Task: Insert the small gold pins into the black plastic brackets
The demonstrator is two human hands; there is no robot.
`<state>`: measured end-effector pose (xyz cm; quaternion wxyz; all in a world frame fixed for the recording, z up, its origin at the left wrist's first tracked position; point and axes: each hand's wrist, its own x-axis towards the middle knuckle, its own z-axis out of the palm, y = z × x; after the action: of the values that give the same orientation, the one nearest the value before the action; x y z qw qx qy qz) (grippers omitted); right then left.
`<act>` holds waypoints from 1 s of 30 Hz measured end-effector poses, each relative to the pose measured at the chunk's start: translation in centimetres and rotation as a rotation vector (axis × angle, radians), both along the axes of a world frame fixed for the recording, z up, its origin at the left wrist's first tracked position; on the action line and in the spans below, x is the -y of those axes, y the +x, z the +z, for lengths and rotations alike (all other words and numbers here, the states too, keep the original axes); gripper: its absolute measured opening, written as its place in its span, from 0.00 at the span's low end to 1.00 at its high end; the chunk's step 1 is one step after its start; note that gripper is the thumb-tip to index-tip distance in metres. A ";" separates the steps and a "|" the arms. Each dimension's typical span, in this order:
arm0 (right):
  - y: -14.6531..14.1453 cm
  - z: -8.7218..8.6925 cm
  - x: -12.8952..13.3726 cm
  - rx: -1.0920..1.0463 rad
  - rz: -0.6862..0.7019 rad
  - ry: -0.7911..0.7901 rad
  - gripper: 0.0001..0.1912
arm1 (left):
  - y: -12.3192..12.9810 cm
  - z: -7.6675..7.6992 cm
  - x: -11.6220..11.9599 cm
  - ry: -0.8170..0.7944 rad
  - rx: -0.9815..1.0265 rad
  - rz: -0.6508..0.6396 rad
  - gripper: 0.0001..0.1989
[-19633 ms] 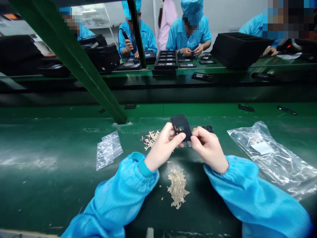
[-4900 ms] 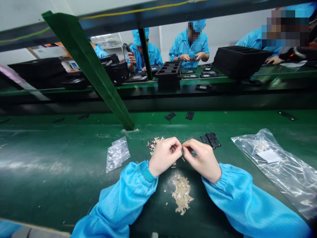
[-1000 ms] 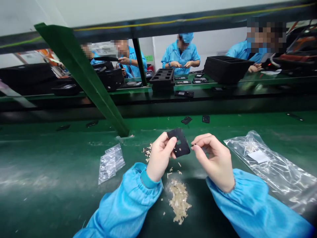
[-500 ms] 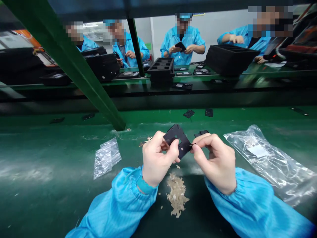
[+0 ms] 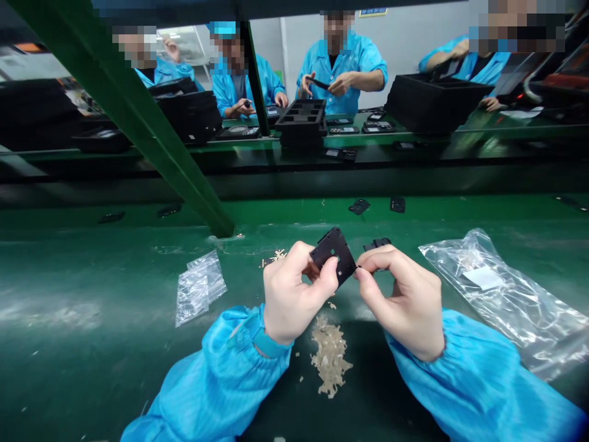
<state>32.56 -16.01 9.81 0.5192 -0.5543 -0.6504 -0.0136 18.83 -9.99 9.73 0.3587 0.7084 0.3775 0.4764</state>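
Observation:
My left hand (image 5: 297,291) grips a flat black plastic plate (image 5: 332,248) with small square cut-outs, tilted above the bench, thumb on its face. At the plate's right corner, the thumb and forefinger of my right hand (image 5: 402,291) are pinched together; a tiny dark bit shows at their tips, too small to name. Below and between the hands lies a heap of small translucent beige pieces (image 5: 330,356). Several black parts (image 5: 377,244) lie behind my right hand, partly hidden by it. Small metallic-looking pieces (image 5: 277,255) lie just behind my left hand.
Clear plastic bags lie left (image 5: 200,288) and right (image 5: 497,294) on the green bench (image 5: 115,356). A green post (image 5: 184,184) slants down at left. More flat black parts (image 5: 359,206) lie farther back. Across a raised line, co-workers in blue handle parts beside black trays (image 5: 301,120).
The black plate has tipped slightly in my left hand, and my right fingertips remain at its corner. The view has shifted a little. Across the line, co-workers' hands have moved.

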 end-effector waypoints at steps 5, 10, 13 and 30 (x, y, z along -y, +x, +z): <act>0.3 0.4 0.1 -0.166 0.084 -0.135 0.07 | -0.2 0.2 -0.1 0.031 -0.018 0.021 0.09; 0.6 0.4 0.1 -0.300 0.132 -0.229 0.07 | -0.2 0.5 -0.2 0.147 -0.054 0.020 0.09; 0.6 0.3 0.1 -0.317 0.132 -0.255 0.06 | -0.1 0.6 -0.2 0.241 -0.055 0.024 0.08; 0.3 0.6 0.3 -0.248 0.099 -0.237 0.07 | -0.3 0.5 -0.5 0.355 -0.028 -0.020 0.08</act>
<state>32.86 -16.33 10.45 0.5265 -0.5763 -0.6049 0.1572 18.52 -9.47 10.20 0.2276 0.7708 0.2853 0.5221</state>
